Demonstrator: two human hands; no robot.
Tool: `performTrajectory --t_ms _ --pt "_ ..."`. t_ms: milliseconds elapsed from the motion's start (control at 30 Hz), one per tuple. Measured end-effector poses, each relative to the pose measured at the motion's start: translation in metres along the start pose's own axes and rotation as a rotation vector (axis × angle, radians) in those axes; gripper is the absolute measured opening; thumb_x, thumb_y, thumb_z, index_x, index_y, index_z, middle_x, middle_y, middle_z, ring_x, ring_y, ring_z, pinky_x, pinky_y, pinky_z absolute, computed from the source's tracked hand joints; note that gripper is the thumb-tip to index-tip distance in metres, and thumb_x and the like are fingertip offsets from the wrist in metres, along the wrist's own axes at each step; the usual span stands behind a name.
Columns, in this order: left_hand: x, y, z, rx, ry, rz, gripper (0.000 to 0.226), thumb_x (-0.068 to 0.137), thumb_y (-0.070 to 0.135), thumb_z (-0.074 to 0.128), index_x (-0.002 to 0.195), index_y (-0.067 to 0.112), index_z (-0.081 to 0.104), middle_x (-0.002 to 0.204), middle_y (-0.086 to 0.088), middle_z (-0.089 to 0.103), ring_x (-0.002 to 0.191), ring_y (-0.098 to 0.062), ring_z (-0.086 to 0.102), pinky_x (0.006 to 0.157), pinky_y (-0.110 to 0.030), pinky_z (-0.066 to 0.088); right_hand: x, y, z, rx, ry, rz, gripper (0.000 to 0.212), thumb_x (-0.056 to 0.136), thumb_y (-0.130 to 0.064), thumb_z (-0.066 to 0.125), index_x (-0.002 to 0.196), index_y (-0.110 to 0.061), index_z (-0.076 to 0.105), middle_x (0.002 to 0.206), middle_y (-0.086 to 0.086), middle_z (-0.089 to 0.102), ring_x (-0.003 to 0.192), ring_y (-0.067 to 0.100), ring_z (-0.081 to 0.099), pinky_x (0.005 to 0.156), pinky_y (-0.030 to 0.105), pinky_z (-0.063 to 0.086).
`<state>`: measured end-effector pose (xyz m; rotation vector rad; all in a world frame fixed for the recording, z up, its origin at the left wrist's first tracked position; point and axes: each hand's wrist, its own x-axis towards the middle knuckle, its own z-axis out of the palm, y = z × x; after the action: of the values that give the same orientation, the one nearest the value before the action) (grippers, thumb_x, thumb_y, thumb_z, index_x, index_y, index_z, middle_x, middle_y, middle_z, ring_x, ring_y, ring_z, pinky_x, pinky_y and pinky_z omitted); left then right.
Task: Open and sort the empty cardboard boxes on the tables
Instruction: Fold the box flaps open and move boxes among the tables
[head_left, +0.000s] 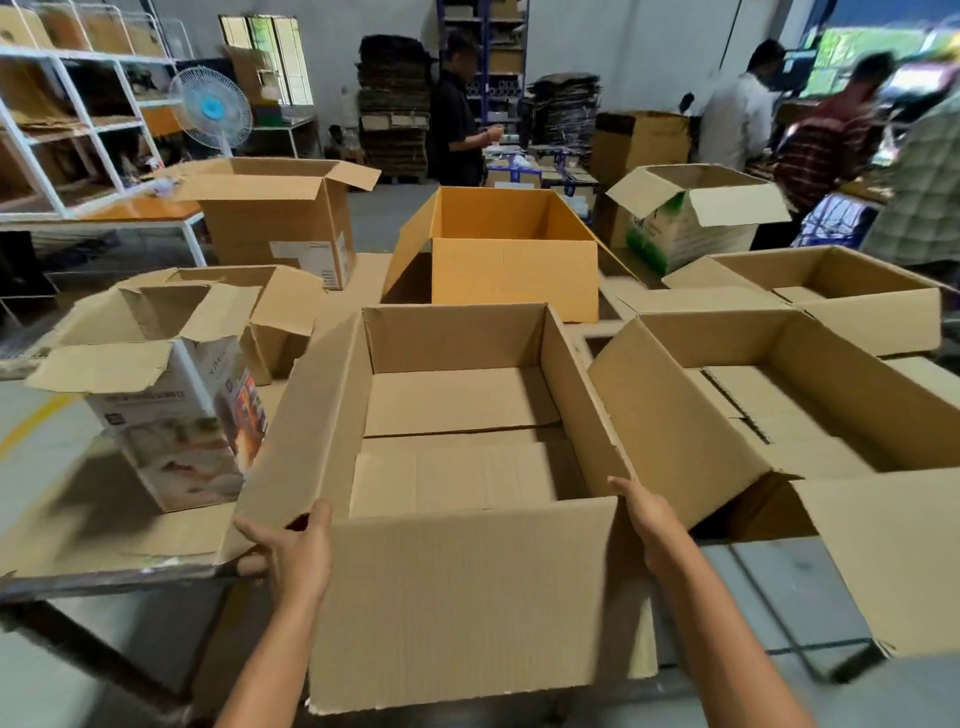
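A large brown cardboard box (457, 597) stands open in front of me, its near flap hanging down toward me and its bottom flaps folded flat inside. My left hand (291, 551) grips its near left corner, thumb up on the edge and fingers around the side. Against the outside of the box's right wall my right hand (647, 514) lies flat with straight fingers. More open boxes stand around it: a brown one (779, 395) touching its right side, an orange one (514, 275) behind it, and a white printed one (176, 415) to its left.
Further open boxes stand at the far right (857, 306), back right with green print (691, 228), back left (275, 228) and left (283, 312). The table edge (104, 582) runs at lower left. Several people work at the back; a fan (210, 109) and white shelves (67, 130) stand at left.
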<state>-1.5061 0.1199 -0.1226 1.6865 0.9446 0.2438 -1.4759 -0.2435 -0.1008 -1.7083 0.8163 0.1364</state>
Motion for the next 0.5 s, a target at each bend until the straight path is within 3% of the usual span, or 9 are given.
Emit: performTrajectory --t_ms 67,133,200,300,367,500 --pt "0.001 0.001 -0.007 -0.053 -0.096 -0.029 0.103 0.088 0.045 0.063 0.155 0.029 -0.014 0.155 -0.025 0.027 0.131 -0.047 0.039 0.101 -0.049 0.038 -0.011 0.004 0.003 0.081 -0.015 -0.002 0.041 0.089 -0.034 0.063 0.120 -0.008 0.059 0.116 0.015 0.064 0.095 0.031 0.062 0.073 0.034 0.048" --pt "0.014 -0.002 -0.013 -0.125 -0.245 -0.039 0.103 0.079 0.042 0.069 0.157 0.029 0.003 0.147 -0.013 0.043 0.126 -0.040 0.049 0.098 -0.047 0.045 -0.018 0.007 0.007 0.098 0.014 -0.065 0.032 0.088 -0.021 0.058 0.117 -0.008 0.056 0.110 0.019 0.064 0.089 0.030 0.061 0.067 0.033 0.044" --pt "0.050 -0.020 -0.011 -0.138 -0.315 -0.058 0.102 0.063 0.046 0.070 0.152 0.037 0.020 0.146 -0.009 0.048 0.122 -0.036 0.055 0.095 -0.054 0.050 -0.023 0.008 0.011 0.067 0.056 -0.156 0.033 0.086 -0.013 0.049 0.117 -0.015 0.060 0.103 0.014 0.066 0.085 0.029 0.060 0.066 0.033 0.043" --pt "0.092 -0.042 -0.003 -0.150 -0.338 -0.029 0.088 0.066 0.045 0.062 0.146 0.049 0.026 0.145 -0.004 0.050 0.127 -0.034 0.053 0.098 -0.060 0.047 -0.033 0.008 0.016 0.045 0.073 -0.237 0.044 0.084 -0.007 0.043 0.121 -0.022 0.063 0.103 0.007 0.070 0.090 0.033 0.065 0.070 0.040 0.052" --pt "0.091 -0.039 -0.009 -0.159 -0.336 -0.002 0.080 0.064 0.045 0.060 0.141 0.046 0.039 0.140 -0.007 0.056 0.122 -0.034 0.056 0.098 -0.059 0.047 -0.045 0.007 0.019 0.057 0.083 -0.279 0.044 0.081 -0.006 0.043 0.117 -0.020 0.065 0.101 0.003 0.070 0.093 0.032 0.066 0.077 0.044 0.055" --pt "0.088 -0.022 -0.022 -0.186 -0.279 0.076 0.073 0.070 0.038 0.052 0.142 0.030 0.047 0.139 -0.012 0.056 0.127 -0.038 0.054 0.104 -0.062 0.042 -0.082 -0.010 0.019 0.049 0.095 -0.361 0.035 0.082 0.002 0.044 0.097 -0.019 0.067 0.093 0.004 0.070 0.092 0.031 0.063 0.069 0.032 0.043"
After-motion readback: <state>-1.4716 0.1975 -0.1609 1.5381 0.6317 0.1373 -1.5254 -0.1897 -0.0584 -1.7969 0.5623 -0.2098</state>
